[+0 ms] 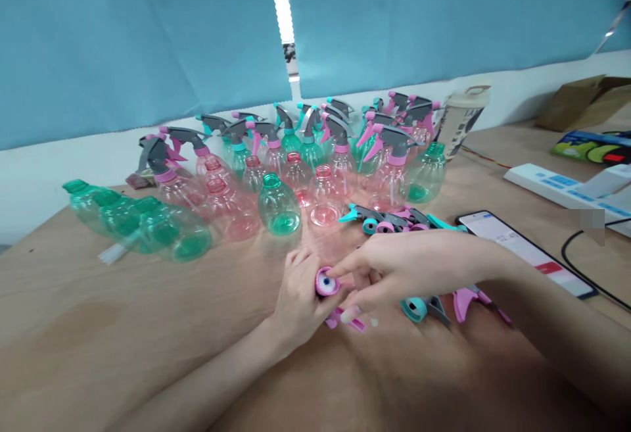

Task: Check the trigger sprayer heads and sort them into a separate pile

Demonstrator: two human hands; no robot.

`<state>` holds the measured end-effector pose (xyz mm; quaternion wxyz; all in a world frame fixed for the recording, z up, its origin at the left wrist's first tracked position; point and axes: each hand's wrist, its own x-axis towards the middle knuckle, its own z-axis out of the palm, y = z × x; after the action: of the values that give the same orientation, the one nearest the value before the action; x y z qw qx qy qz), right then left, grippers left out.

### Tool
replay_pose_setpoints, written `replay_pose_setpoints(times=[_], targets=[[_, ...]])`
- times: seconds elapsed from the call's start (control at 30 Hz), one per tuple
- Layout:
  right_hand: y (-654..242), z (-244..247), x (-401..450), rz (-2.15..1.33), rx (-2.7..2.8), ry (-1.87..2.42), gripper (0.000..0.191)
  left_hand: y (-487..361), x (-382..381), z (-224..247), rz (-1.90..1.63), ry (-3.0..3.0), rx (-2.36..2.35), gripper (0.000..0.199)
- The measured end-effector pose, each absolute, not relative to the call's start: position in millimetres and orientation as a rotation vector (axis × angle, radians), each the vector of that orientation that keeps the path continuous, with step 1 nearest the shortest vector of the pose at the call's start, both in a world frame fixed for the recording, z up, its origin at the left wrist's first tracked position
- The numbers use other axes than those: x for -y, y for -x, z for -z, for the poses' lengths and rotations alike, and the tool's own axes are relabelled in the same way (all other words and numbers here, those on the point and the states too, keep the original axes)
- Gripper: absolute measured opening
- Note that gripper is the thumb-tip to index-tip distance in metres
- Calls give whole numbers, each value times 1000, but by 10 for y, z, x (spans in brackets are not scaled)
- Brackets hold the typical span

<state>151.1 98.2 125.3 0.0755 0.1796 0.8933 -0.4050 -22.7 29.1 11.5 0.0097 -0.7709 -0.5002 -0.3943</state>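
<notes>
My left hand [298,300] is closed around a spray head, its pink collar [323,285] turned up toward me with a white insert and dark centre hole showing. Pink trigger parts stick out below the fist; the rest of the spray head is hidden. From the right, my right hand [384,271] reaches in with its index fingertip touching the collar's rim. Its thumb is apart, lower down, and I see nothing held in it. Beside this hand lie a teal-collared spray head [415,309] and a pink trigger [466,302]. More loose spray heads [384,218] lie just beyond.
Capless bottles, such as a green one [280,208] and a pink one [324,198], stand ahead. Several green bottles [182,235] lean together at left. Bottles with spray heads [394,162] crowd behind. A phone [522,248], power strip [566,189], cup [461,123] and cardboard box [582,103] are at right.
</notes>
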Motion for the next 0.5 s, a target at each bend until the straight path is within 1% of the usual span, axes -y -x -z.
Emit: replay_pose_setpoints(times=[0.1,0.23,0.37,0.5], targets=[[-1506,-1228,-1073,1331,-2524,-435,40,230,-290,-116,1267,2412,1524,29],[-1513,-1240,-1168,1347,-2434,-522,57,234,-291,-134,1258,2396,1506,32],[-1512,-1230,-1234,1352,-2390,-527,58,241,-286,-160,1217,2395,1520,31],[-1508,-1164,-1297,1473,-2331,-442,54,232,-280,-182,1188,2403,1546,35]])
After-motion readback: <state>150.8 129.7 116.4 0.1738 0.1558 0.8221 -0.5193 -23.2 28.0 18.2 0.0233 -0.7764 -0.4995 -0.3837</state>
